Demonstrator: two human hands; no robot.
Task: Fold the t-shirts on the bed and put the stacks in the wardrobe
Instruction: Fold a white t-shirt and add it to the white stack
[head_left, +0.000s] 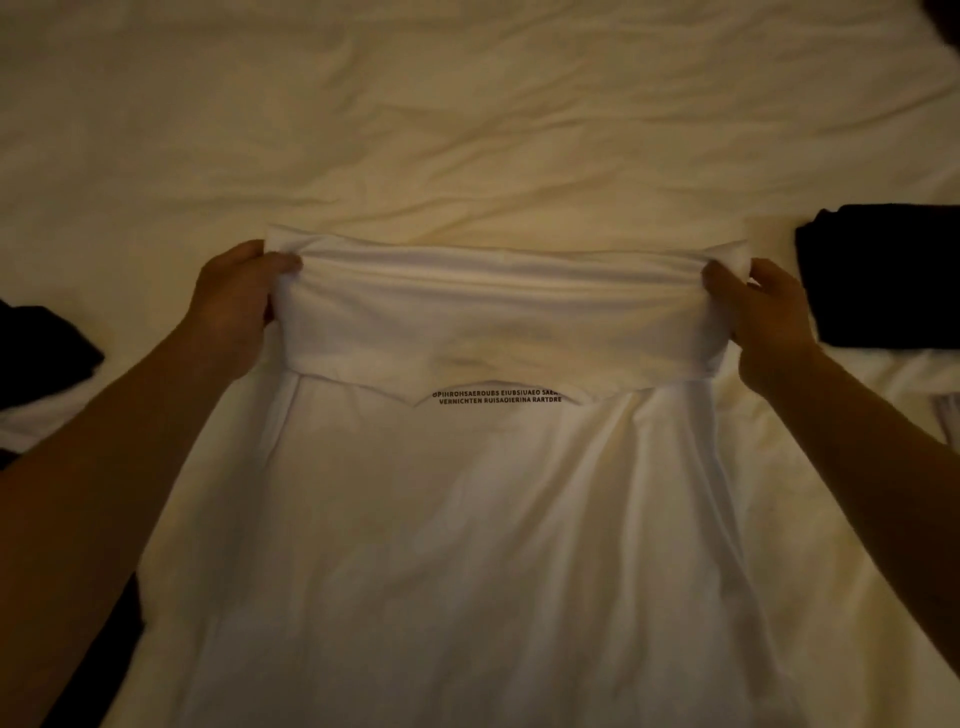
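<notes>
- Pinching far fold of white t-shirt (483, 519) w/ left hand (234, 306) & right hand (769, 317), shirt lying on bed (467, 130)
- Risking skewed fold if pulling unevenly, layers slipping, wrinkles setting

The t-shirt (467, 519) was white, with two lines of small black lettering (498, 397). The bed sheet (467, 130) was cream; the folded garment (883, 275) at right was black.
</notes>
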